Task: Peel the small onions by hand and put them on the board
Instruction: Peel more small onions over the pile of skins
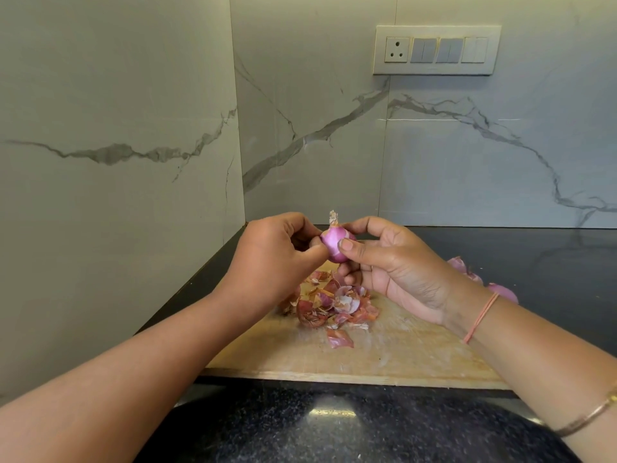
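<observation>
Onion [335, 243] is up in the air between both your hands, hovering over the far end of the board [384, 355] and not touching it. Its long axis runs pretty much straight up and down, dry papery tip pointing up and leaning a touch to the left, fat purple end down.

Your left hand [270, 259] has its fingers curled in and pinching the onion's left side. Your right hand [397, 265] grips the other side: thumb [350, 247] pressed flat on the front of the bulb, forefinger hooked over the top by the tip, the rest curled in underneath.

Right below, a heap of peels [330, 305] sits on the board's far half, closer to its left edge, with one loose pink scrap [340, 339] lying just nearer to you.

A few more onions [502, 292] peek out behind your right wrist, off toward the board's right edge. Can't tell if they're on the wood or on the dark countertop [334, 426], your arm covers that bit.
</observation>
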`<state>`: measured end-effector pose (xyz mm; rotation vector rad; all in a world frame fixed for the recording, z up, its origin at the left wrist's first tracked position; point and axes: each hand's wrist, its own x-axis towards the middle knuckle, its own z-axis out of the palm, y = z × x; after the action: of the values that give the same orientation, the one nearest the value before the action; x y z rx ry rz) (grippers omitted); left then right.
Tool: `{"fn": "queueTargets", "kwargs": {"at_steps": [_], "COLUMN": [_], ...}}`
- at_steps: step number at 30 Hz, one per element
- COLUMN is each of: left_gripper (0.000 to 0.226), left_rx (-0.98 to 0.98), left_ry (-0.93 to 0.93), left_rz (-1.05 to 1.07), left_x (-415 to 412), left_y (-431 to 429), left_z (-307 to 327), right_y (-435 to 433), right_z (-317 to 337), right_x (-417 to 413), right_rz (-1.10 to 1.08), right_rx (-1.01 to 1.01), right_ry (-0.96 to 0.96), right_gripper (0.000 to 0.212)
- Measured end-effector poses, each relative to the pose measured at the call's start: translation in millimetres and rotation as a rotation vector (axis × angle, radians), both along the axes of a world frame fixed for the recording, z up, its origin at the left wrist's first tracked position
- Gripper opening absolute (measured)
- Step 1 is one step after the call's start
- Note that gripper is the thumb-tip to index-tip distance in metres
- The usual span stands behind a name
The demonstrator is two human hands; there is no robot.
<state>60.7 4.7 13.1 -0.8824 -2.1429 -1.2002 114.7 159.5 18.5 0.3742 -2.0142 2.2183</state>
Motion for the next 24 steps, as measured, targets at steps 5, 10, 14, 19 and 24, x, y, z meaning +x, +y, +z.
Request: {"fn": "queueTargets", "kwargs": {"at_steps": [5,10,14,19,24], "left_gripper": [0.017,0.018,0.017,0.012,0.014], "left_rx": [0.02,0.069,0.069,0.052,0.026], "left_ry": [-0.029,-0.098,-0.113,-0.146,-0.14], "left_rz": [-0.009,-0.061,-0.054,-0.072,-0.041], "left_x": [-1.6,-1.3,-1.5,-1.3,-2.9], "left_y": [-1.9,-1.2,-0.3,1.1,0.6], "left_z": [1.9,2.6,1.7,1.8,1.5], "right_y": [1.8,6.4,6.6,3.6,3.8], "right_z": [0.7,4.7,2.7,-0.2,-1.1], "right_x": [0.4,-0.2,-4.6,-4.6,-5.0], "right_rz": [0.032,0.086,0.011,-0.078,-0.167], "right_rx": [-0.023,-0.063,-0.114,0.019,0.077], "right_ry": [-0.027,-0.05,-0.039,0.023,0.007], "right_gripper": [0.039,0.029,0.017,0.04,0.037]}}
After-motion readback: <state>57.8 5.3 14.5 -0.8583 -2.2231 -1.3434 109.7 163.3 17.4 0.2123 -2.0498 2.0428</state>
